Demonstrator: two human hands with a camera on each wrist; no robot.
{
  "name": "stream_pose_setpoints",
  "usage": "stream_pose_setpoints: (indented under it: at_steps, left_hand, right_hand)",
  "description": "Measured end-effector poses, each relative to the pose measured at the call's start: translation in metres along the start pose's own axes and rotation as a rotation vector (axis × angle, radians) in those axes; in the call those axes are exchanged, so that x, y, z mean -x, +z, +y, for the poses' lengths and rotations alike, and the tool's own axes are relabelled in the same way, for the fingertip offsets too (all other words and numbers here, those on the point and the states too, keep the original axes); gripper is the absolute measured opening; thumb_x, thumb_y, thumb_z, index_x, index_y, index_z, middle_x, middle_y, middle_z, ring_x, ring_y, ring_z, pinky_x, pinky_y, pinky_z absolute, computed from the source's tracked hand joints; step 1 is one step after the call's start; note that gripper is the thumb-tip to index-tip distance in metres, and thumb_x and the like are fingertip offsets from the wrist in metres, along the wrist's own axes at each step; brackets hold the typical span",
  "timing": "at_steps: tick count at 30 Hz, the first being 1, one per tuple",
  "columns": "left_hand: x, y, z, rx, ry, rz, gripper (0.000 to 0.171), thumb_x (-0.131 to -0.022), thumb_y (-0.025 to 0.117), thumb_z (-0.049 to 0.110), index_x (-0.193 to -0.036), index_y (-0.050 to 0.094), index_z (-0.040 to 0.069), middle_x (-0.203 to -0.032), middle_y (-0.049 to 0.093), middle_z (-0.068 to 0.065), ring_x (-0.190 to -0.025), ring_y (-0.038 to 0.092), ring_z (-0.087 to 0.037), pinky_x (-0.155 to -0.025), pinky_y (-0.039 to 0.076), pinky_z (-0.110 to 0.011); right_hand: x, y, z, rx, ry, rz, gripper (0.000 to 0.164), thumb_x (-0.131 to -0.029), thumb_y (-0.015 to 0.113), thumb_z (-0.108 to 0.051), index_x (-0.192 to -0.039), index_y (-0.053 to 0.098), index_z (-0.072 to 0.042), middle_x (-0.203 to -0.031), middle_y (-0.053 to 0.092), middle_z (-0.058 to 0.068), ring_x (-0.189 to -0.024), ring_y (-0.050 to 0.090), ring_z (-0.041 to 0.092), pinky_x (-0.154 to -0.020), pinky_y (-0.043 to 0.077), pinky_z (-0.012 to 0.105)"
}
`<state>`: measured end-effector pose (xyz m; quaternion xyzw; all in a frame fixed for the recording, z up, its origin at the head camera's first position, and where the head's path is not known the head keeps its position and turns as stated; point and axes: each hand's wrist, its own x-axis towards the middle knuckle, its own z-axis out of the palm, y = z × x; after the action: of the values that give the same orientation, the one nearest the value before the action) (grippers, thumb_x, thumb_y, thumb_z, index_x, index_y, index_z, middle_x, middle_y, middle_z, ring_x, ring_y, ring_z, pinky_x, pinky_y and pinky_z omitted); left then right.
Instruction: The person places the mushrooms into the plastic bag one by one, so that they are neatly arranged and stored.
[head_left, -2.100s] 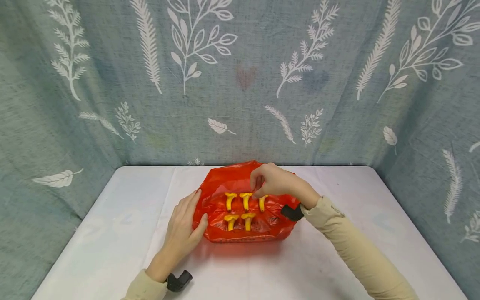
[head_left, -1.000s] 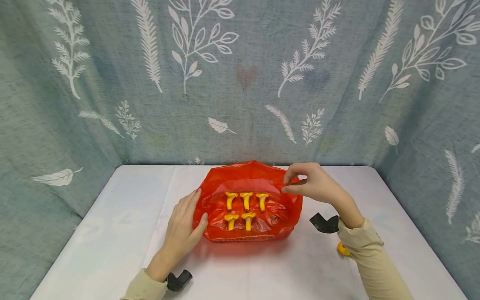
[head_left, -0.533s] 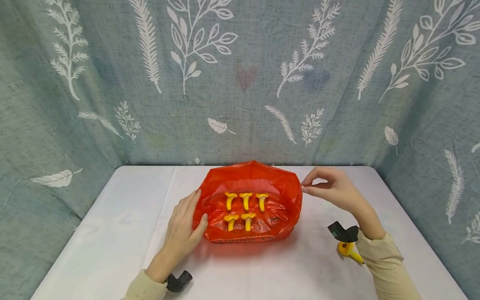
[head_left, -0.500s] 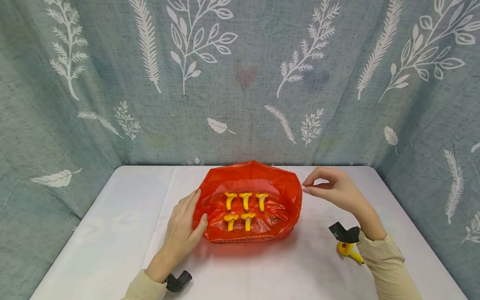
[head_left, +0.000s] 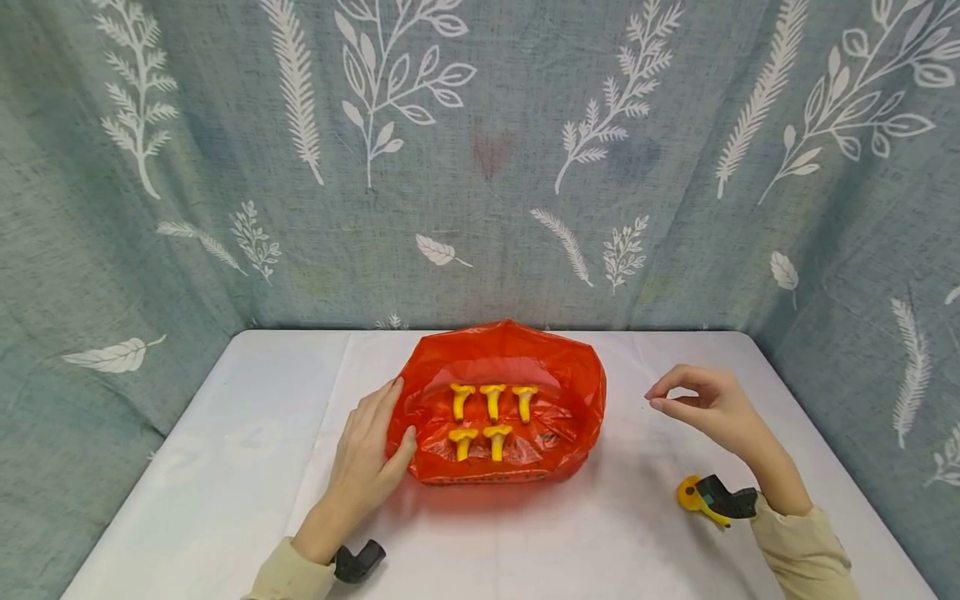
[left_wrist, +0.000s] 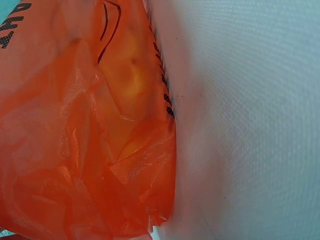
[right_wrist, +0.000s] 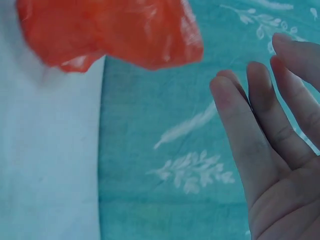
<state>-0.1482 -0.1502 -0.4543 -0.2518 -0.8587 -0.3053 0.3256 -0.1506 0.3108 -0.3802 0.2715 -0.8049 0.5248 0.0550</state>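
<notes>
A red plastic bag [head_left: 480, 354] sits on the table with its mouth spread wide. Inside it, yellow chanterelle-like mushrooms [head_left: 492, 400] lie in two rows, three behind and two in front. My left hand [head_left: 363, 446] rests against the bag's left side, fingers extended and thumb at the near edge. To the right of the bag, apart from it, hovers my right hand [head_left: 716, 408], its fingers loosely bent and holding nothing. Another yellow mushroom [head_left: 688, 493] lies on the table near my right wrist, partly hidden by a black wrist-worn piece [head_left: 726, 497].
A white cloth covers the table [head_left: 247, 433]. Grey-green curtains [head_left: 495, 158] with white leaf prints stand along its back and sides. Another black wrist piece [head_left: 358, 562] sits at my left wrist. The left wrist view shows black print on the bag's side [left_wrist: 65, 150].
My right hand has left the mushrooms in the bag, moved right past the rim and then away towards the table's right side. The mushroom under that wrist came into view. My left hand stays put.
</notes>
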Motion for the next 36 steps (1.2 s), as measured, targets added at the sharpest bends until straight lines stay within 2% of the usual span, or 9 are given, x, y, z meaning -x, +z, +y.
stream_pose_setpoints:
  at_steps: [6,13,18,22,27,30,36]
  left_hand:
    - [0.0,0.001,0.0,-0.001,0.007,0.009,0.062,-0.087,0.056,0.023,-0.143,0.047,-0.004,-0.139,0.054,-0.019,-0.122,0.051,-0.035,-0.097,0.039,-0.048]
    - [-0.001,-0.001,0.001,0.0,0.001,0.008,0.062,-0.088,0.056,0.023,-0.143,0.047,-0.004,-0.139,0.053,-0.02,-0.122,0.051,-0.035,-0.098,0.039,-0.048]
    - [-0.001,-0.001,0.001,-0.001,-0.004,0.002,0.062,-0.088,0.055,0.023,-0.144,0.047,-0.003,-0.14,0.053,-0.019,-0.123,0.05,-0.034,-0.099,0.039,-0.048]
    - [-0.001,-0.002,0.002,0.0,-0.003,0.003,0.062,-0.088,0.055,0.023,-0.143,0.047,-0.004,-0.139,0.053,-0.019,-0.123,0.05,-0.035,-0.099,0.039,-0.048]
    - [0.0,-0.002,0.001,0.0,-0.006,0.001,0.062,-0.088,0.055,0.023,-0.144,0.047,-0.003,-0.14,0.053,-0.019,-0.123,0.05,-0.034,-0.099,0.039,-0.048]
    - [0.0,-0.002,0.001,0.003,-0.009,-0.001,0.062,-0.088,0.055,0.023,-0.144,0.047,-0.003,-0.14,0.053,-0.019,-0.124,0.05,-0.034,-0.099,0.039,-0.048]
    - [0.0,-0.002,0.001,0.0,-0.008,-0.002,0.062,-0.087,0.056,0.022,-0.143,0.047,-0.004,-0.14,0.053,-0.018,-0.123,0.05,-0.034,-0.098,0.039,-0.048]
  right_hand:
    - [0.022,-0.008,0.01,0.04,0.03,-0.03,0.018,-0.088,0.066,0.008,-0.097,0.07,-0.007,-0.095,0.069,0.007,-0.09,0.067,0.018,-0.077,0.057,0.029]
    - [0.044,-0.017,0.027,0.004,0.06,-0.074,0.018,-0.089,0.066,0.008,-0.101,0.071,-0.005,-0.099,0.07,0.009,-0.093,0.067,0.019,-0.081,0.057,0.029]
    - [0.057,-0.022,0.039,-0.023,0.091,-0.174,0.019,-0.09,0.064,0.007,-0.106,0.07,0.0,-0.105,0.068,0.019,-0.098,0.066,0.02,-0.084,0.055,0.028]
    - [0.065,-0.024,0.045,-0.003,0.117,-0.297,0.022,-0.09,0.065,0.004,-0.112,0.068,0.001,-0.111,0.067,0.02,-0.103,0.065,0.019,-0.091,0.051,0.024]
    - [0.073,-0.024,0.052,-0.043,0.186,-0.419,0.032,-0.087,0.071,-0.001,-0.118,0.067,0.001,-0.118,0.067,0.019,-0.109,0.064,0.02,-0.096,0.046,0.022]
    - [0.076,-0.023,0.056,-0.078,0.23,-0.444,0.034,-0.085,0.071,0.0,-0.119,0.067,0.002,-0.119,0.067,0.02,-0.111,0.063,0.017,-0.096,0.045,0.02]
    - [0.08,-0.022,0.062,-0.117,0.244,-0.453,0.033,-0.083,0.068,0.005,-0.116,0.067,0.003,-0.119,0.065,0.023,-0.111,0.062,0.013,-0.094,0.046,0.02]
